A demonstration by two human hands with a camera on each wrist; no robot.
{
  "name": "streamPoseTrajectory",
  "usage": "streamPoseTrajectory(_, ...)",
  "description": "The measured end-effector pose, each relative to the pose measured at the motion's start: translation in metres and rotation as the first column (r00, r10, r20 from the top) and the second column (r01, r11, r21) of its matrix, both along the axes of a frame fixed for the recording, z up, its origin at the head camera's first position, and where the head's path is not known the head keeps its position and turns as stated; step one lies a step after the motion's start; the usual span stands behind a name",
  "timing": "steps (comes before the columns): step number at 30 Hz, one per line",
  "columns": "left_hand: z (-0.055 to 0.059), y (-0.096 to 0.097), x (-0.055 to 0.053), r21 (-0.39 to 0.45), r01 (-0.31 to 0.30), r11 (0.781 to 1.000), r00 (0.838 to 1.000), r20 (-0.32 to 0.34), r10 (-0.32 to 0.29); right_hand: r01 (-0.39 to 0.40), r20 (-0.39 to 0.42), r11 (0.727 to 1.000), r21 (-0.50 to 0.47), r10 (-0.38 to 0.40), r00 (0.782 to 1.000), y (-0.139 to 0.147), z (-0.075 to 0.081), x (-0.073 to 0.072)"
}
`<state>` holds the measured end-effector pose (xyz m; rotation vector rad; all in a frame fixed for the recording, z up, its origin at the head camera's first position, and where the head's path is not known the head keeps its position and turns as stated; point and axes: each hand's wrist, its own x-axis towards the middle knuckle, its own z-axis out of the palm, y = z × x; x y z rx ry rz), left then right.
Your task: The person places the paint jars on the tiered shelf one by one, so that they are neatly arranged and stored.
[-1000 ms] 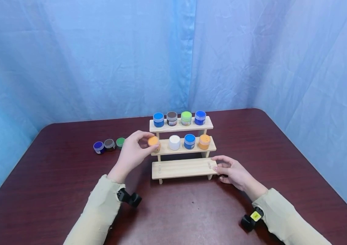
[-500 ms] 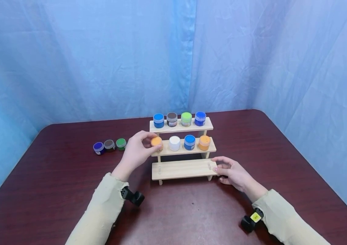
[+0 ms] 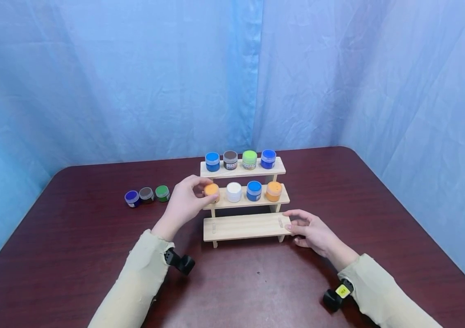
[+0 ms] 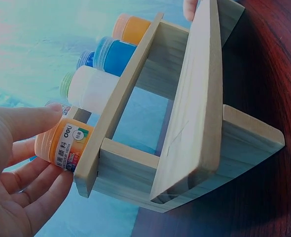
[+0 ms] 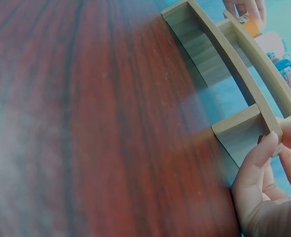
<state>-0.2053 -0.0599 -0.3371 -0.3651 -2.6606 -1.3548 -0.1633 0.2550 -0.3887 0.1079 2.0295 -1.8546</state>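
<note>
My left hand (image 3: 187, 200) holds an orange paint jar (image 4: 66, 143) between thumb and fingers at the left end of the middle step of a three-step wooden rack (image 3: 244, 227). The jar stands upright, its base right at the board. To its right on that step are a white jar (image 3: 234, 193), a blue jar (image 3: 254, 191) and another orange jar (image 3: 273, 192). My right hand (image 3: 316, 233) grips the right end of the lowest step, thumb and fingers at the board's edge (image 5: 264, 116).
On the top step stand a blue jar (image 3: 212, 162), a dark brown jar (image 3: 230, 160), a light green jar (image 3: 250, 160) and a dark blue jar (image 3: 268, 159). Purple-blue (image 3: 132, 198), dark (image 3: 146, 195) and green jars (image 3: 162, 193) sit on the table left of the rack.
My left hand has moved slightly right with the orange jar, bringing it nearer the white jar on the middle step. The right hand stays at the lowest step.
</note>
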Motion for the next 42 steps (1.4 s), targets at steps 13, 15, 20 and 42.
streamPoseTrajectory(13, 0.0005, 0.0025, 0.0002, -0.014, -0.013, 1.000, 1.000, 0.017, 0.013, -0.001, -0.008, 1.000, -0.008, 0.001, 1.000, 0.0001, -0.0009, -0.0003)
streamPoseTrajectory(15, 0.0004, 0.0028, 0.0001, -0.016, -0.014, 1.000, 1.000, 0.018, 0.014, 0.000, -0.008, 1.000, -0.008, 0.000, 1.000, 0.0000, -0.0010, -0.0004)
streamPoseTrajectory(20, 0.0014, 0.0034, 0.0008, -0.021, -0.015, 1.000, 1.000, 0.023, 0.016, -0.002, -0.009, 1.000, -0.003, 0.002, 1.000, -0.0002, -0.0008, -0.0001)
streamPoseTrajectory(42, 0.0054, -0.0012, 0.0074, 0.002, 0.016, 1.000, 1.000, 0.025, -0.016, 0.000, -0.008, 1.000, -0.011, 0.000, 1.000, 0.0005, -0.0014, -0.0003)
